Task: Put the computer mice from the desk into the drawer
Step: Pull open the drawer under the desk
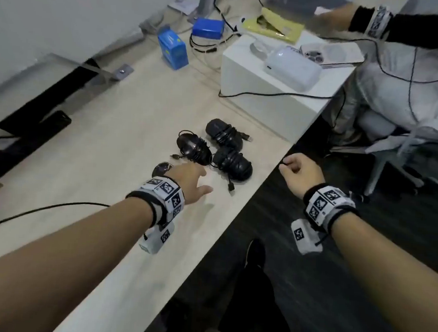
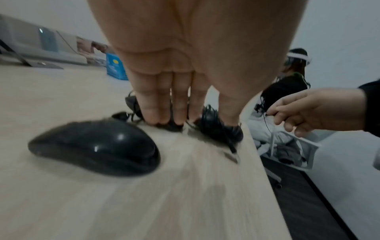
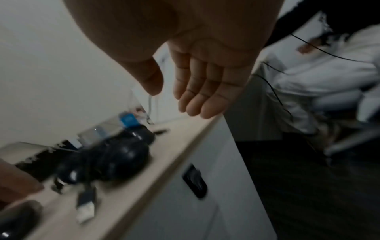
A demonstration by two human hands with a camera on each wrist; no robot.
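Several black computer mice lie near the desk's right edge. Three have cords wound round them: a far one, a left one and a near one. A fourth, glossy mouse with no cord showing lies by my left hand, partly hidden under it in the head view. That hand hovers low with straight fingers reaching over the wrapped mice and holds nothing. My right hand hangs off the desk edge, loosely curled and empty. Below the desk a white drawer front with a black recessed handle looks closed.
A white box carrying a white device stands behind the mice. A blue carton and cables sit farther back, a dark monitor base at the left. Another person sits on a chair to the right. A USB plug lies near the desk edge.
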